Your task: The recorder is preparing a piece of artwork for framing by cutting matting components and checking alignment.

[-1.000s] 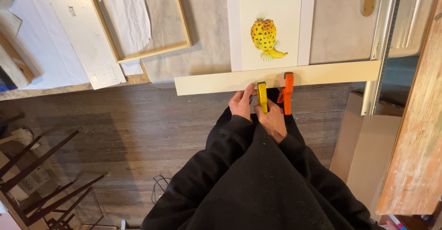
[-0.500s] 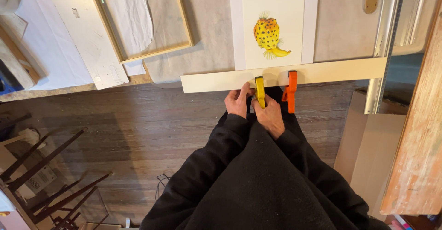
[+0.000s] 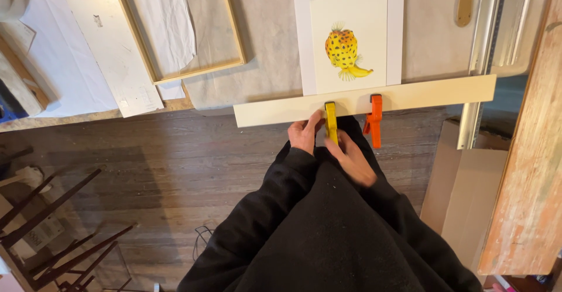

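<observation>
A long pale wooden strip (image 3: 410, 96) is lying along the table edge. The yellow clamp (image 3: 331, 122) is gripping it, sitting between the left hand (image 3: 305, 134), fingers curled beside it, and the right hand (image 3: 353, 158), blurred, grip unclear.

This is a framing or art workshop, likely a small studio. A worktop (image 3: 275, 64) covered in grey cloth carries a matted picture (image 3: 349, 34) of a yellow spotted fish, an empty wooden frame (image 3: 175, 28) with white paper inside, and a white board (image 3: 114, 46). A pale wooden strip (image 3: 421, 93) lies along the worktop's edge, gripped by a yellow clamp (image 3: 331, 122) and an orange clamp (image 3: 374, 119). A long metal ruler (image 3: 483, 46) runs down the right side. Beside it stands a paint-marked wooden plank (image 3: 530, 151) and cardboard (image 3: 462, 192). The floor (image 3: 146, 169) is dark, worn boards, with black stand legs (image 3: 52, 222) at the left.
</observation>
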